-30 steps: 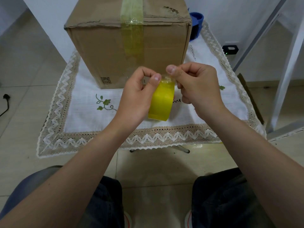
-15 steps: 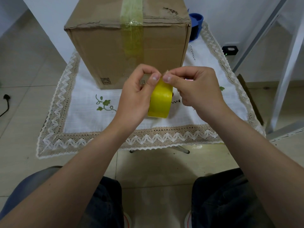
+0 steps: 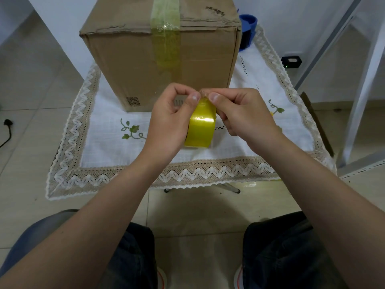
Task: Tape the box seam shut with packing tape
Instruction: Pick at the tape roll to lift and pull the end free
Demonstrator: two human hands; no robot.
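A brown cardboard box (image 3: 129, 59) stands on a small table covered by a white lace-edged cloth (image 3: 108, 126). A strip of yellowish tape (image 3: 165, 36) runs over the box's top and down its front face. In front of the box, above the cloth, my left hand (image 3: 168, 124) holds a yellow tape roll (image 3: 201, 127) on edge. My right hand (image 3: 241, 115) pinches the loose tape end at the top of the roll, thumb tip close to my left thumb.
A blue object (image 3: 248, 28) sits behind the box's right corner. A small black device (image 3: 291, 61) lies on the floor at right, beside white metal frame legs (image 3: 360, 84). A black cable (image 3: 7, 130) is on the tiles at left. My knees are below.
My right thumb and finger came down from a lifted position to the top of the roll and now pinch there. The roll sits slightly lower and closer to me.
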